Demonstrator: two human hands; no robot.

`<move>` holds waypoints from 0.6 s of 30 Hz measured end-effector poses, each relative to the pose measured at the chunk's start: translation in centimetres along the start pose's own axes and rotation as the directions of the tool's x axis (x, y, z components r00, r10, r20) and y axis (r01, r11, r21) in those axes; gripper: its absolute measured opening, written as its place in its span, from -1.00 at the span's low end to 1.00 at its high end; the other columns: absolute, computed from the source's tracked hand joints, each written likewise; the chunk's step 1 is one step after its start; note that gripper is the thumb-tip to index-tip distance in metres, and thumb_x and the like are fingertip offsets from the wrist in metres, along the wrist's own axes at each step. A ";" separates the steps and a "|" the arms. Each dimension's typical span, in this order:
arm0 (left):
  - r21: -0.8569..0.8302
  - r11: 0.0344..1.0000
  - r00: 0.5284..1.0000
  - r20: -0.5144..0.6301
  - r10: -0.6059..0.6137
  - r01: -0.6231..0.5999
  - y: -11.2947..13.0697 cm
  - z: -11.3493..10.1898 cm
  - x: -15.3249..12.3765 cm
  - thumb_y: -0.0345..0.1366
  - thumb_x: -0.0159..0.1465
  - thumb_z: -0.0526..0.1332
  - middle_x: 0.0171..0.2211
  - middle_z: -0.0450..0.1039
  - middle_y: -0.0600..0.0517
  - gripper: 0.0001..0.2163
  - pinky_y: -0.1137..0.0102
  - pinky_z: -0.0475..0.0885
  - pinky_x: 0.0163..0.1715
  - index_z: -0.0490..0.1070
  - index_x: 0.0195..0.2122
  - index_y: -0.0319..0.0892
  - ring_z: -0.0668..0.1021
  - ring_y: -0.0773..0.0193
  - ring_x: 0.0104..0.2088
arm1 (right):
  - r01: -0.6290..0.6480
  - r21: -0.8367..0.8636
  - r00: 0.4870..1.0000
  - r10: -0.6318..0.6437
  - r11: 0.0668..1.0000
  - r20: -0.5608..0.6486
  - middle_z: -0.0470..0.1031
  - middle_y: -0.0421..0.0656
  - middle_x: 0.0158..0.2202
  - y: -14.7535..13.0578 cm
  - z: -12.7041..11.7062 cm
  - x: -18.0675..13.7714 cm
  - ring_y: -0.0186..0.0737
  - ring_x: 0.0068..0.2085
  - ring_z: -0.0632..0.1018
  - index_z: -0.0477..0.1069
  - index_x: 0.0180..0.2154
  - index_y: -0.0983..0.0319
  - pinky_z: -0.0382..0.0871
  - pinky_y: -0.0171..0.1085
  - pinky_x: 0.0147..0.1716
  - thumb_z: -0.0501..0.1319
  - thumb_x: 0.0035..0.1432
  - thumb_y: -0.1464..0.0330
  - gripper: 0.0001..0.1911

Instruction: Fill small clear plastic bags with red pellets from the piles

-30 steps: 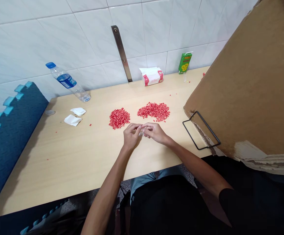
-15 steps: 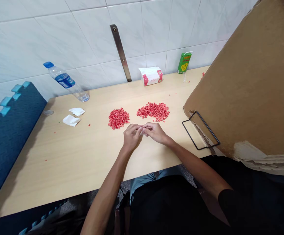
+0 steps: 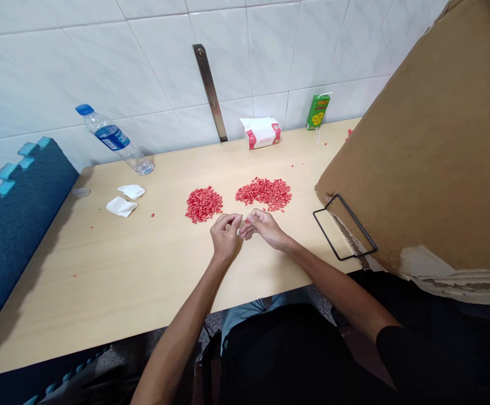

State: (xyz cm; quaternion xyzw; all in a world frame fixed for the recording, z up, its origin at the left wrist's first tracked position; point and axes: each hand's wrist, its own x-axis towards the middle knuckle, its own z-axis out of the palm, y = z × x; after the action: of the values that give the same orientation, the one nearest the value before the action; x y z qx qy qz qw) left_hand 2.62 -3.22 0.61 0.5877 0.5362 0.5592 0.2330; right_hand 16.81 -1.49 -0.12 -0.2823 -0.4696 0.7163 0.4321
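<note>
Two heaps of small red pellet-like pieces lie on the table: a round left heap (image 3: 203,204) and a wider right heap (image 3: 265,193). Just in front of them my left hand (image 3: 225,236) is closed in a pinch, thumb against fingertips; what it holds, if anything, is too small to make out. Facing it, slightly apart, my right hand (image 3: 265,229) pinches a small red piece (image 3: 247,221) between thumb and fingers, its other fingers curled below. Both hands hover close over the wooden tabletop (image 3: 143,264).
A tilted water bottle (image 3: 116,139) leans on the tiled wall at left, near folded white tissues (image 3: 121,206). Behind the heaps are a tissue pack (image 3: 263,133) and a green drink carton (image 3: 318,111). A large cardboard sheet (image 3: 409,157) and black wire frame (image 3: 346,226) bound the right; blue foam mat (image 3: 14,225), the left.
My hands, which were touching at the fingertips, have drawn a little apart. A red piece now shows in my right fingers. The heaps look the same.
</note>
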 end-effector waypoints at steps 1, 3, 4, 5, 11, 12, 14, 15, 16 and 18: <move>-0.014 1.000 1.000 0.017 -0.006 0.007 0.1 0.1 -0.1 -0.17 0.22 0.24 -0.43 0.49 0.04 -0.82 0.35 0.42 -0.29 0.53 -0.40 -0.15 0.50 0.27 -0.36 | -0.007 0.015 1.000 0.007 1.000 0.000 0.55 -0.19 -0.51 0.1 0.0 0.0 -0.33 -0.52 0.56 0.25 -0.36 0.22 0.46 -0.30 -0.43 0.22 0.09 -0.04 -0.55; -0.038 0.999 0.999 0.046 -0.014 0.015 0.3 0.3 -0.3 -0.17 0.22 0.24 -0.43 0.49 0.04 -0.82 0.35 0.42 -0.28 0.53 -0.40 -0.15 0.51 0.27 -0.36 | -0.024 0.047 1.000 0.025 0.999 -0.008 0.53 -0.20 -0.54 0.1 0.1 0.1 -0.35 -0.55 0.54 0.28 -0.37 0.24 0.44 -0.33 -0.44 0.25 0.06 -0.04 -0.54; -0.043 0.999 0.998 0.057 -0.014 0.017 0.5 0.3 -0.4 -0.18 0.21 0.24 -0.43 0.49 0.04 -0.83 0.35 0.42 -0.28 0.54 -0.40 -0.15 0.51 0.28 -0.37 | -0.035 0.063 0.999 0.035 0.997 -0.013 0.52 -0.21 -0.55 0.0 0.2 0.1 -0.35 -0.57 0.53 0.29 -0.38 0.24 0.43 -0.34 -0.46 0.26 0.04 -0.04 -0.54; -0.044 0.999 0.998 0.063 -0.014 0.017 0.6 0.3 -0.4 -0.18 0.21 0.24 -0.43 0.50 0.04 -0.83 0.35 0.42 -0.28 0.54 -0.39 -0.14 0.51 0.27 -0.37 | -0.045 0.079 0.999 0.046 0.996 -0.017 0.52 -0.21 -0.56 -0.1 0.2 0.1 -0.36 -0.58 0.52 0.30 -0.39 0.24 0.41 -0.36 -0.49 0.27 0.03 -0.04 -0.53; -0.012 1.000 0.997 0.071 -0.008 0.009 1.0 0.1 -0.3 -0.18 0.22 0.23 -0.44 0.51 0.03 -0.83 0.33 0.42 -0.27 0.53 -0.41 -0.14 0.51 0.26 -0.37 | -0.084 0.104 0.996 0.088 0.991 -0.032 0.53 -0.21 -0.57 -0.6 0.4 -0.1 -0.37 -0.60 0.50 0.29 -0.41 0.24 0.35 -0.39 -0.57 0.29 0.01 -0.03 -0.53; -0.007 1.000 0.997 0.077 -0.005 0.006 1.0 0.1 -0.3 -0.19 0.22 0.23 -0.44 0.51 0.03 -0.83 0.33 0.42 -0.27 0.53 -0.41 -0.14 0.51 0.26 -0.37 | -0.085 0.103 0.995 0.089 0.991 -0.035 0.53 -0.22 -0.57 -0.6 0.4 -0.1 -0.37 -0.60 0.50 0.29 -0.41 0.24 0.35 -0.40 -0.57 0.29 0.01 -0.03 -0.53; 0.000 1.000 0.996 0.084 0.002 -0.002 0.9 0.1 -0.3 -0.20 0.21 0.24 -0.44 0.51 0.04 -0.84 0.33 0.43 -0.27 0.53 -0.41 -0.14 0.51 0.26 -0.37 | -0.082 0.104 0.996 0.085 0.991 -0.032 0.53 -0.22 -0.57 -0.6 0.3 -0.1 -0.37 -0.59 0.50 0.29 -0.41 0.24 0.36 -0.40 -0.56 0.30 0.01 -0.02 -0.54; 0.003 1.000 0.996 0.087 0.005 -0.005 0.9 0.1 -0.3 -0.21 0.21 0.24 -0.44 0.51 0.04 -0.85 0.33 0.43 -0.27 0.53 -0.41 -0.14 0.51 0.26 -0.37 | -0.080 0.104 0.996 0.084 0.991 -0.027 0.53 -0.22 -0.56 -0.5 0.3 -0.1 -0.37 -0.59 0.51 0.29 -0.41 0.24 0.36 -0.40 -0.56 0.29 0.02 -0.02 -0.54; 0.006 1.000 0.996 0.089 0.008 -0.009 0.9 0.1 -0.3 -0.22 0.21 0.24 -0.44 0.51 0.04 -0.85 0.33 0.43 -0.27 0.53 -0.41 -0.14 0.51 0.26 -0.38 | -0.080 0.105 0.996 0.082 0.991 -0.023 0.53 -0.22 -0.56 -0.5 0.3 -0.1 -0.38 -0.59 0.51 0.29 -0.40 0.25 0.36 -0.40 -0.56 0.29 0.03 -0.01 -0.55; 0.011 1.000 0.996 0.090 0.017 -0.018 0.9 0.1 -0.3 -0.24 0.21 0.24 -0.44 0.51 0.04 -0.87 0.33 0.43 -0.28 0.53 -0.41 -0.14 0.51 0.26 -0.38 | -0.080 0.110 0.996 0.083 0.991 -0.020 0.52 -0.22 -0.56 -0.4 0.2 -0.1 -0.38 -0.59 0.51 0.29 -0.40 0.24 0.35 -0.40 -0.56 0.29 0.04 0.00 -0.56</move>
State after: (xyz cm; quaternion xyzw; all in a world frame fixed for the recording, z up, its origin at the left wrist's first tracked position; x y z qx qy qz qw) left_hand 3.15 -3.74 1.21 0.6184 0.5234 0.5310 0.2485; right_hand 16.82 -1.63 0.33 -0.2862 -0.4124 0.7543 0.4231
